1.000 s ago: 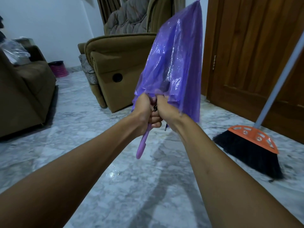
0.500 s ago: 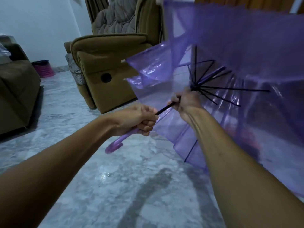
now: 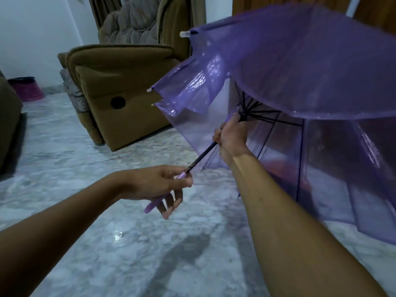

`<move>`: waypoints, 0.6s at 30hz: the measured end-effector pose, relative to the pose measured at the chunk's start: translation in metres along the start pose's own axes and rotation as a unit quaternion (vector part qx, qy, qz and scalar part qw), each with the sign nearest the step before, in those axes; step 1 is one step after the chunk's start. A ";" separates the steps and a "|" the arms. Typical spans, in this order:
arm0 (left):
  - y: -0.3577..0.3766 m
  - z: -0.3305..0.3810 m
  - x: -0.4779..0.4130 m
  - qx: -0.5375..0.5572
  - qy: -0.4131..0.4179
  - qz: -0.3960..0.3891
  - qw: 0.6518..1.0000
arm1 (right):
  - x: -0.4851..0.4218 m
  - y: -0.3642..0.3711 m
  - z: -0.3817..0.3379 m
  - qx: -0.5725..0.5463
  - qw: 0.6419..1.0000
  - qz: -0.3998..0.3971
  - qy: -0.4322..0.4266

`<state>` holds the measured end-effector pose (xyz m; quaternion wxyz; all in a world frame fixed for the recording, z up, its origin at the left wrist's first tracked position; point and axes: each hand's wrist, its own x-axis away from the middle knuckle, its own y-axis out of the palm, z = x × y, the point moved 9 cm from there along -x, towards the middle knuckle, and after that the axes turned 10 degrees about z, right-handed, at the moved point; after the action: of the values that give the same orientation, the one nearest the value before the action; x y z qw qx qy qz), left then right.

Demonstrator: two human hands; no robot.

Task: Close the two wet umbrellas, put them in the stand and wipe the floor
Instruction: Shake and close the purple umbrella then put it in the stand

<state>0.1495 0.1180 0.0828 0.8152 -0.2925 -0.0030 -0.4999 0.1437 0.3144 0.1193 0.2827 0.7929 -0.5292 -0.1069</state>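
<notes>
Umbrella (image 3: 300, 61) opened wider; right hand (image 3: 232, 135) higher up shaft (image 3: 204, 152).

floor (image 3: 64, 168): grey marble, glossy | armchair (image 3: 120, 86): brown | wall (image 3: 32, 39): white | door (image 3: 375, 9): wooden

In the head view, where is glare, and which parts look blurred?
Head view: glare spots on the wet marble floor and on folded panels of the purple umbrella; its lower right side is motion-blurred; the brown armchair looks sharper.
</notes>
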 end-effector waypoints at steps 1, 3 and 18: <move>-0.004 -0.001 -0.001 -0.025 0.016 0.038 0.999 | -0.002 -0.002 0.001 -0.004 1.000 0.003 0.005; -0.016 0.005 -0.005 -0.076 0.074 0.141 0.984 | -0.005 -0.004 -0.002 -0.024 1.000 0.007 0.009; -0.046 0.025 -0.016 0.034 0.107 0.317 0.942 | 0.026 0.032 0.033 0.150 0.982 -0.117 0.016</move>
<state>0.1110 0.1280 0.1207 0.9364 -0.1958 0.1601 -0.2432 0.1142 0.2708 0.1140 0.1543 0.8842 -0.4386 -0.0456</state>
